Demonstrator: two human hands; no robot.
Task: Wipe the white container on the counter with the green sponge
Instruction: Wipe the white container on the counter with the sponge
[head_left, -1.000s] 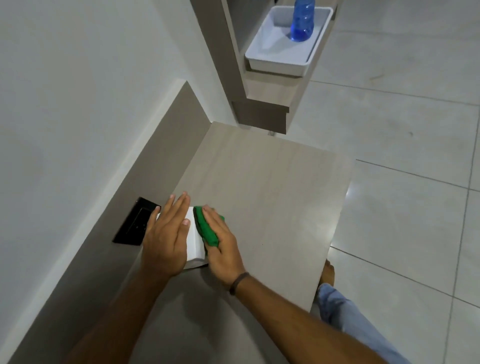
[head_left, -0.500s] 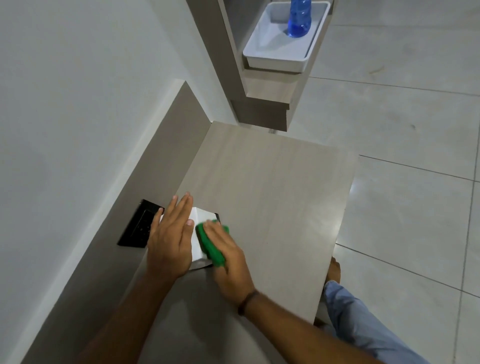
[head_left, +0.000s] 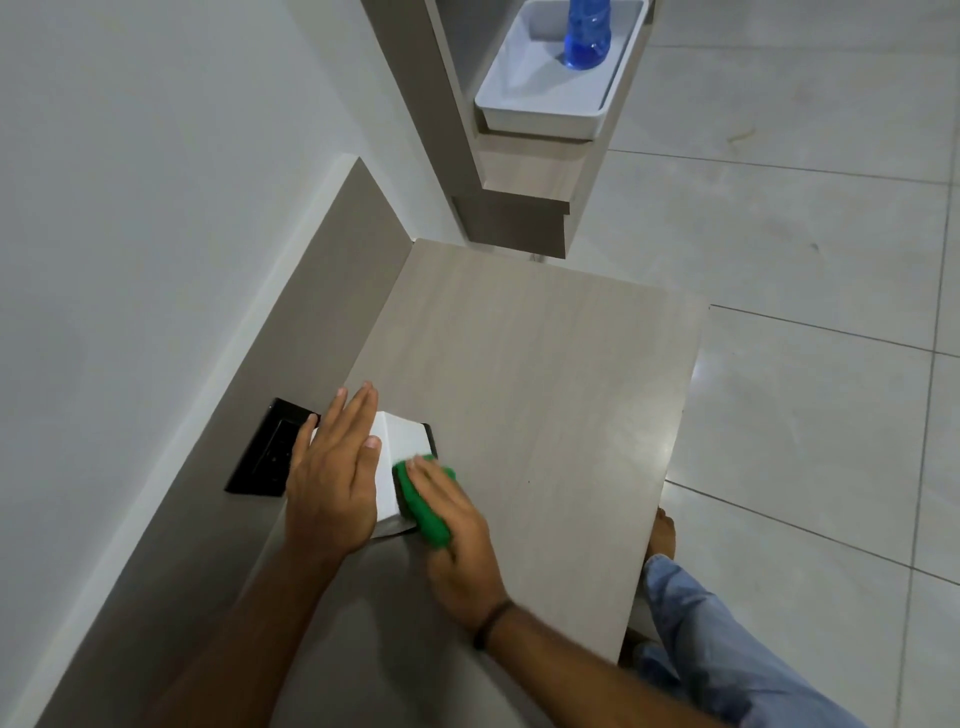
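Observation:
A small white container (head_left: 402, 441) stands on the wooden counter (head_left: 545, 374), near the wall side. My left hand (head_left: 335, 473) lies flat over its top and left side, fingers together, holding it still. My right hand (head_left: 452, 525) presses a green sponge (head_left: 423, 512) against the container's right face, near its lower front corner. Much of the container is hidden under my left hand.
A black socket plate (head_left: 267, 452) sits in the backsplash just left of the container. Farther back, a shelf carries a white tray (head_left: 550, 98) with a blue bottle (head_left: 587, 36). The counter's right edge drops to a tiled floor, where my leg (head_left: 717, 639) shows.
My right hand has slid the sponge along the container's right face toward me and lower. More of the white face shows beyond the sponge. My left hand stays on top.

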